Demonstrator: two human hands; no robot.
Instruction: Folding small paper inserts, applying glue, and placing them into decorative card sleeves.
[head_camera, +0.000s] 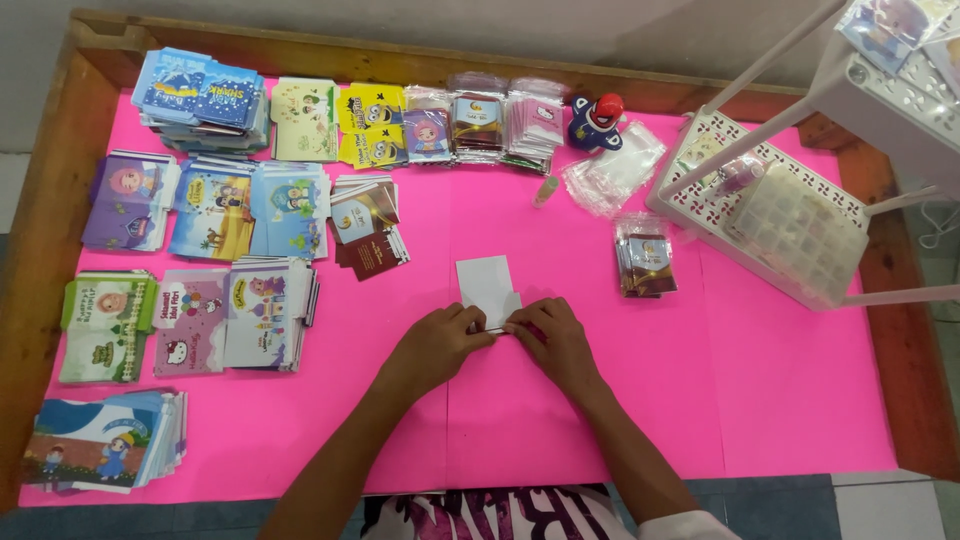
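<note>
Paper slip (487, 284) looks light and bendable; left hand (437, 341) and right hand (553, 338) pinch its near edge, best held there.

The left hand (440, 340) and right hand (555, 338) meet at the near edge of a card (487, 283) lying mid-table (800, 400). Envelope stacks (230, 300) lie left of it, a sleeve pack (645, 262) right, a rack (790, 215) farther right.

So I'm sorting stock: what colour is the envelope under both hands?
White: the envelope lies on the pink table cover, seen in the head view.
</note>
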